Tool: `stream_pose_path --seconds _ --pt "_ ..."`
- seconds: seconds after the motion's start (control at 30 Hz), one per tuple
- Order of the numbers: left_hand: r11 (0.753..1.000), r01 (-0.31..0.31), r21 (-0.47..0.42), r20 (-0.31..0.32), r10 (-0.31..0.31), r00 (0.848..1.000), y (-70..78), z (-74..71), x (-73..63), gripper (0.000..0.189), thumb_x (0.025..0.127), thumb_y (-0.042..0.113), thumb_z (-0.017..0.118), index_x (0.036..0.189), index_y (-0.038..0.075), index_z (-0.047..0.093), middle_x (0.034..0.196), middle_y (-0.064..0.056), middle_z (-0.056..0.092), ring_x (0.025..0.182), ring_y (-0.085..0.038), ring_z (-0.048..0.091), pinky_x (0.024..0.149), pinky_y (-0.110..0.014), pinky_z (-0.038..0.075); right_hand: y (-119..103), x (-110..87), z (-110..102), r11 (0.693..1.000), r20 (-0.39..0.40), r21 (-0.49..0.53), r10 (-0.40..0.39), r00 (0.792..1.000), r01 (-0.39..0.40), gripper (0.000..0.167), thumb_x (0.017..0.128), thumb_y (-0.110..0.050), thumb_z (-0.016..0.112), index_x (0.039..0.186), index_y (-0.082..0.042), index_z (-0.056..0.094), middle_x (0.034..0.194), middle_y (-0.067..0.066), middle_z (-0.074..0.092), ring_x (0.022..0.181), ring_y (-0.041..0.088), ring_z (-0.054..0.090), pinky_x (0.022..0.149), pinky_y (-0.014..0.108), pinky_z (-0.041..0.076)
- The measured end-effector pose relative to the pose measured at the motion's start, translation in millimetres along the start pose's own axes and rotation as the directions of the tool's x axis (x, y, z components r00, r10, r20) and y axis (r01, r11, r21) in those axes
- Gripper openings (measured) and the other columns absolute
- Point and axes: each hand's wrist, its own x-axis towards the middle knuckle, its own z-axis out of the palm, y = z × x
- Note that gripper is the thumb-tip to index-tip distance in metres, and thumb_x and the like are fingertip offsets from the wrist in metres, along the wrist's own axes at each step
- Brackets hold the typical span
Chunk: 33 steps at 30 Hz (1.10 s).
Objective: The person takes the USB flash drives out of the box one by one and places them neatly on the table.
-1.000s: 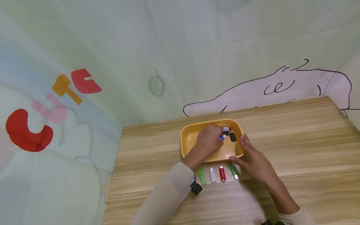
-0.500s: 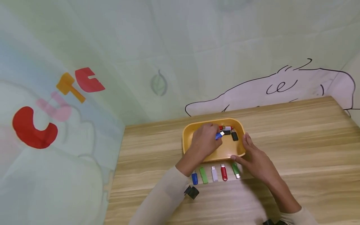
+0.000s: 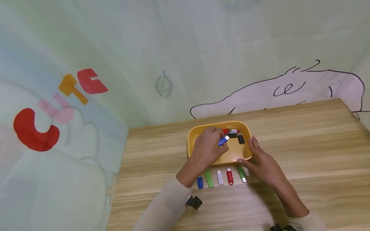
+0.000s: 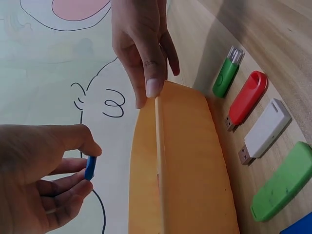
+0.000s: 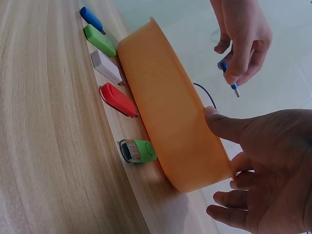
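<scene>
Above the yellow-orange tray (image 3: 190,141), my left hand (image 3: 206,146) pinches a blue USB flash drive (image 3: 223,140) between thumb and fingers; its metal plug points away from the hand. In the left wrist view the same drive (image 4: 90,168) shows edge-on at the fingertips. My right hand (image 3: 264,165) holds the tray's near right corner, thumb on the front rim and fingers along the right side. Inside the tray lie a black drive (image 3: 241,138), another dark one (image 3: 232,135), and red and white drives (image 3: 233,131) at the back; part of the inside is hidden by my left hand.
In front of the tray, a row on a pale strip holds a blue drive (image 3: 200,182), a light green one (image 3: 209,179), a white one (image 3: 220,178), a red one (image 3: 229,176) and a green one (image 3: 242,174). Behind the wooden table (image 3: 303,134) hangs a printed cloth (image 3: 162,48).
My left hand has lifted the blue flash drive slightly and drawn it a little left and back toward me. The right hand stays on the tray's corner. The head view shifted slightly.
</scene>
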Motion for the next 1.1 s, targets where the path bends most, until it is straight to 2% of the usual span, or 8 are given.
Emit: stream_pose_path --seconds 0.3,0.47,0.67,0.87,1.1 --pt "0.999 -0.018 -0.039 -0.061 0.015 0.998 -1.4 -3.5 -14.0 0.023 0.092 0.03 0.079 0.109 0.018 0.072 0.106 0.002 0.068 0.092 -0.012 0.059 0.077 -0.023 0.056 -2 2.8 1 1.0 -0.006 -0.01 -0.015 1.0 0.015 0.103 0.097 -0.052 0.073 0.166 -0.002 0.015 0.175 0.023 0.01 0.154 0.056 0.027 0.118 0.068 0.034" --pt "0.998 -0.01 -0.057 -0.043 0.008 0.999 1.1 -3.8 -23.4 0.025 0.09 0.031 0.08 0.109 0.018 0.07 0.105 0.003 0.066 0.092 -0.012 0.058 0.078 -0.021 0.056 -2 2.9 1 1.0 -0.005 -0.01 -0.002 1.0 0.002 0.104 0.097 -0.052 0.074 0.167 -0.003 0.015 0.175 0.023 0.011 0.153 0.057 0.028 0.116 0.07 0.034" --pt "0.997 -0.026 -0.072 -0.054 0.022 0.998 4.0 -1.2 -33.9 0.024 0.089 0.031 0.081 0.105 0.017 0.07 0.098 0.003 0.064 0.088 -0.011 0.056 0.073 -0.018 0.053 -3 2.3 2 1.0 -0.002 -0.012 0.015 1.0 -0.015 0.103 0.097 -0.048 0.075 0.167 -0.003 0.015 0.175 0.023 0.011 0.153 0.057 0.027 0.117 0.07 0.033" --pt "0.996 -0.034 -0.081 -0.039 0.031 0.999 8.9 2.9 -43.3 0.027 0.088 0.034 0.082 0.106 0.018 0.071 0.1 0.004 0.066 0.091 -0.009 0.058 0.078 -0.018 0.055 -3 2.4 2 1.0 -0.012 -0.013 0.008 1.0 -0.008 0.102 0.097 -0.045 0.076 0.166 -0.003 0.014 0.175 0.024 0.01 0.153 0.057 0.026 0.117 0.069 0.034" --pt "0.991 -0.059 -0.117 -0.022 0.056 0.998 14.8 12.8 -52.5 0.029 0.087 0.036 0.084 0.105 0.018 0.07 0.092 0.007 0.063 0.085 -0.006 0.055 0.073 -0.014 0.051 -1 1.7 1 1.0 -0.011 -0.003 0.024 1.0 -0.024 0.106 0.096 -0.053 0.074 0.167 -0.003 0.013 0.175 0.023 0.009 0.155 0.055 0.025 0.119 0.068 0.032"
